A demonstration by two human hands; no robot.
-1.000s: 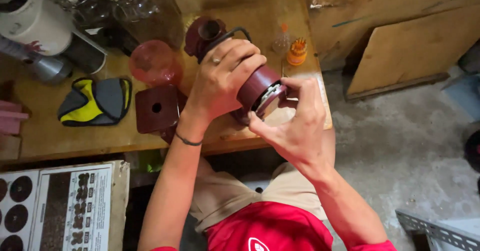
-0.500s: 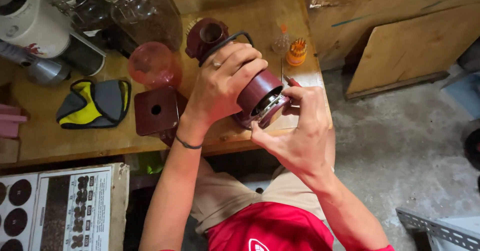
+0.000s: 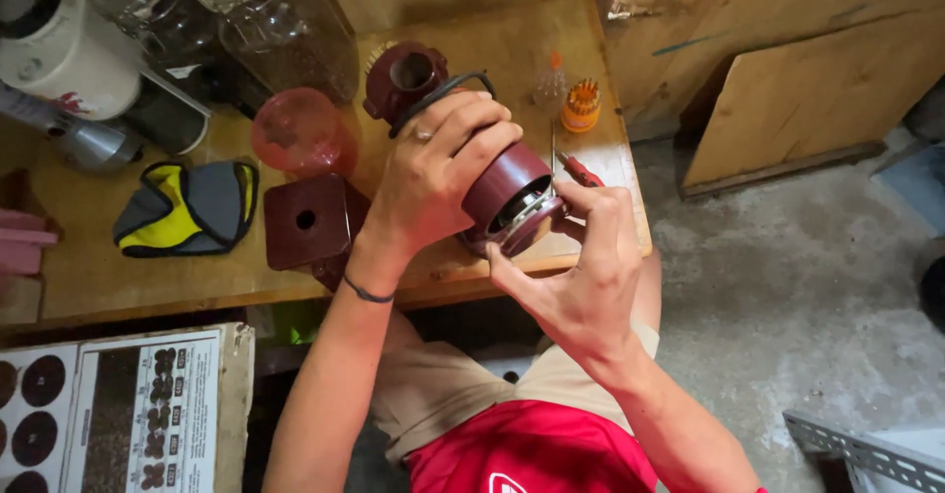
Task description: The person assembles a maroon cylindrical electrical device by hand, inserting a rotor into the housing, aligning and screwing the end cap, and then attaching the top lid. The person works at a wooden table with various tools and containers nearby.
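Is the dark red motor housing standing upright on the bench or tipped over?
Tipped. The left hand holds the dark red motor housing off the wooden bench, its open end angled toward the right hand.

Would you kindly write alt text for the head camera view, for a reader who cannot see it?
Two bare hands work on a dark red motor housing above a wooden table: the left hand grips its body and the right hand fingers its open end. A pink cup and a yellow-grey pouch lie nearby.

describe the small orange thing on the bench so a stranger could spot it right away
Start at the wooden bench and go to its far right corner. There, just beyond the right hand, stands a small orange holder, beside a clear little bottle. It alone is bright orange.
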